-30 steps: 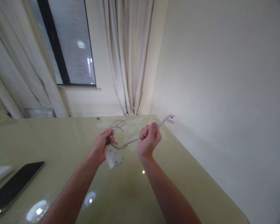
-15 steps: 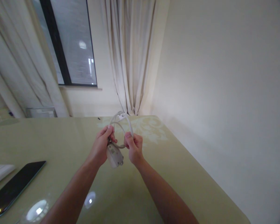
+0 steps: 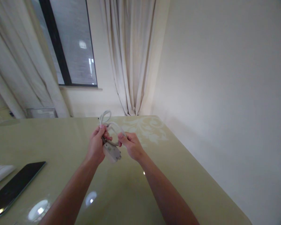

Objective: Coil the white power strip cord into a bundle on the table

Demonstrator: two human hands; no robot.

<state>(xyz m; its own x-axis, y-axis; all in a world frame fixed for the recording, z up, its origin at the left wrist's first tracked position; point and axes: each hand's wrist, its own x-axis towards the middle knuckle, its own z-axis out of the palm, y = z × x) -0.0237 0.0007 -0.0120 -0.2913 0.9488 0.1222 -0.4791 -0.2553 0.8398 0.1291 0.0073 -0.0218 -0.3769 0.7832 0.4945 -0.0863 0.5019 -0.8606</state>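
Note:
Both hands are raised over the table, holding a looped white cable (image 3: 117, 126). My left hand (image 3: 96, 144) is closed, with its thumb pressing the cable's coils against the fingers. A small loop stands up above that thumb. Just below and right of the left fingers hangs a pale boxy block (image 3: 111, 152) that looks like a power adapter; small details at its lower end are too blurred to tell. To the right, my right hand (image 3: 131, 145) pinches another stretch of the cable between thumb and bent fingers.
A black tablet-like slab (image 3: 15, 187) lies at the left of the glossy greenish table (image 3: 121, 193). Beside it, a white object (image 3: 1, 173) is cut off by the picture's edge. Beyond the table are a curtain (image 3: 133, 62) and window; a wall (image 3: 220, 93) runs along its right side.
Both hands have shifted slightly left with the cable and block. The large loop between them has become lower and narrower, and a small loop now rises above my left hand.

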